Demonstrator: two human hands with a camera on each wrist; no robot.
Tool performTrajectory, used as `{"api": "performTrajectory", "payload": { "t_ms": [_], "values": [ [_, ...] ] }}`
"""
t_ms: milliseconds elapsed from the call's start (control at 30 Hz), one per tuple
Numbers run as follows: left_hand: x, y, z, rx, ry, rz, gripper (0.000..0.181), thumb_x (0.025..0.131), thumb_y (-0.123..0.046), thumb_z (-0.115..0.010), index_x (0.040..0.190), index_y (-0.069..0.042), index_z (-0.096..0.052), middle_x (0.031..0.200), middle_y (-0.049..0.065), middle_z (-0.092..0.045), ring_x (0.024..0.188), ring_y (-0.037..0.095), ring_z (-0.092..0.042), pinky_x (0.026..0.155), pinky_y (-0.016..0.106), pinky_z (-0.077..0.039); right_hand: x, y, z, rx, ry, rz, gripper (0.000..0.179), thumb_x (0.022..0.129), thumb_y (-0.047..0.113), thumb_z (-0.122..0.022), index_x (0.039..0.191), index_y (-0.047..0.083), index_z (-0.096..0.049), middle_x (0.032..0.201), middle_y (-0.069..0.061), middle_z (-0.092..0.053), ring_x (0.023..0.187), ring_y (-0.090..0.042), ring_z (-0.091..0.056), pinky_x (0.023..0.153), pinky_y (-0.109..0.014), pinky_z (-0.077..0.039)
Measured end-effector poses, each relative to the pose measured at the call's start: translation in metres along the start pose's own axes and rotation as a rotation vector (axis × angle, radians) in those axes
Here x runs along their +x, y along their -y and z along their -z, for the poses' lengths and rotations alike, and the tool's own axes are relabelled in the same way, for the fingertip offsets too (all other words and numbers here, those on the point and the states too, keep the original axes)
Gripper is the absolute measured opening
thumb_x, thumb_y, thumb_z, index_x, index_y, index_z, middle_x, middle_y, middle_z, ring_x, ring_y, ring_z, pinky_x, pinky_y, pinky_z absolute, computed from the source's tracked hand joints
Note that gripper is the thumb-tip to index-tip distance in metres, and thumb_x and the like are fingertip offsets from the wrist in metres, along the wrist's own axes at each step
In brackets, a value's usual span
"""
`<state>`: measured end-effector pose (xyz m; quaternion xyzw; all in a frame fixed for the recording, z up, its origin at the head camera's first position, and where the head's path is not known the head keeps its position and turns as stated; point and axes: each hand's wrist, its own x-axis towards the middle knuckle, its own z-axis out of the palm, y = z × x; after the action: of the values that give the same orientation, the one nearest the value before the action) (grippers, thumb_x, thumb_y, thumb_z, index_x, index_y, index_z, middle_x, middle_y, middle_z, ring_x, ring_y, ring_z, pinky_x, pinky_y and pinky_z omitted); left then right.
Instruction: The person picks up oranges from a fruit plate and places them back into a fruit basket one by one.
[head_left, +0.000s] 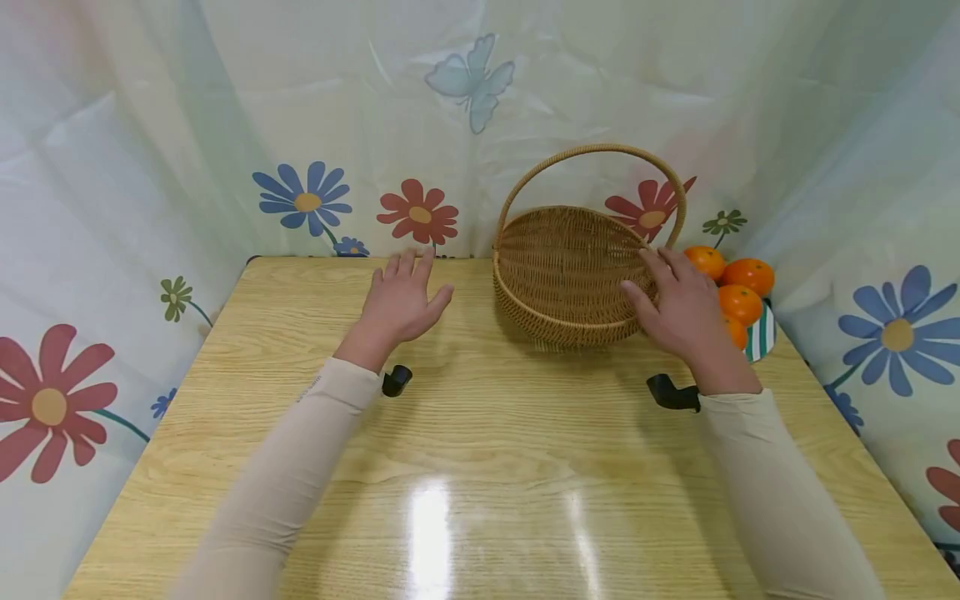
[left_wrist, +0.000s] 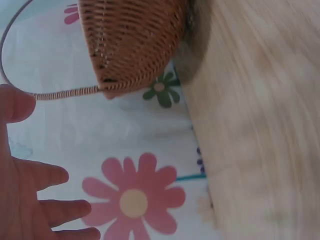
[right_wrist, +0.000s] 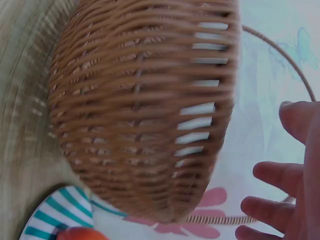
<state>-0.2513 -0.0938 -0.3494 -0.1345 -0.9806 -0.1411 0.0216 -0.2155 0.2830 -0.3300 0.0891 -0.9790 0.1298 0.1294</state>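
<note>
Head: a brown woven wicker basket (head_left: 566, 271) sits on the pale wooden bench (head_left: 495, 433) beside round orange fruits (head_left: 740, 305). The left hand (head_left: 401, 298), spread, is apart from the basket; the right hand (head_left: 681, 312), spread, overlaps its rim, contact unclear. Left wrist: fingers (left_wrist: 64, 210) parted. Right wrist: fingers parted beside the basket.

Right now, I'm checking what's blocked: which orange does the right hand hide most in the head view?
The frontmost orange: the right hand covers its left side, while the other three oranges show far more.
</note>
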Motion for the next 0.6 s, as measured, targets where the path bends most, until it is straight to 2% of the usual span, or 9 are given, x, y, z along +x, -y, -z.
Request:
{"api": "performTrajectory", "payload": {
  "t_ms": [167, 367, 600],
  "values": [
    [0.005, -0.011, -0.008, -0.104, 0.014, -0.01, 0.073, 0.099, -0.056, -0.033, 0.157, -0.015, -0.014, 0.16, 0.018, -0.021, 0.147, 0.039, -0.018, 0.116, 0.058, -0.02, -0.006, -0.012, 0.0, 0.032, -0.059, -0.025, 0.066, 0.101, 0.051, -0.034, 0.148, 0.005, -0.037, 0.148, -0.029, -0.034, 0.132, -0.051, -0.033, 0.106, -0.068, -0.025],
    [0.012, -0.022, -0.022, -0.232, 0.024, -0.033, 0.074, 0.1, -0.055, -0.034, 0.157, -0.012, -0.015, 0.159, 0.017, -0.025, 0.147, 0.033, -0.023, 0.116, 0.05, -0.027, -0.013, -0.025, 0.0, 0.076, -0.066, -0.073, 0.062, 0.103, 0.048, -0.032, 0.146, 0.004, -0.04, 0.149, -0.029, -0.033, 0.133, -0.05, -0.03, 0.106, -0.069, -0.021],
    [0.02, -0.032, -0.033, -0.425, 0.074, 0.008, 0.078, 0.097, -0.063, -0.032, 0.158, -0.019, -0.01, 0.161, 0.012, -0.021, 0.146, 0.032, -0.025, 0.116, 0.05, -0.027, -0.016, -0.043, -0.003, 0.061, -0.093, -0.095, 0.059, 0.103, 0.044, -0.032, 0.143, 0.002, -0.042, 0.146, -0.028, -0.036, 0.13, -0.05, -0.032, 0.103, -0.069, -0.024]
  ]
}}
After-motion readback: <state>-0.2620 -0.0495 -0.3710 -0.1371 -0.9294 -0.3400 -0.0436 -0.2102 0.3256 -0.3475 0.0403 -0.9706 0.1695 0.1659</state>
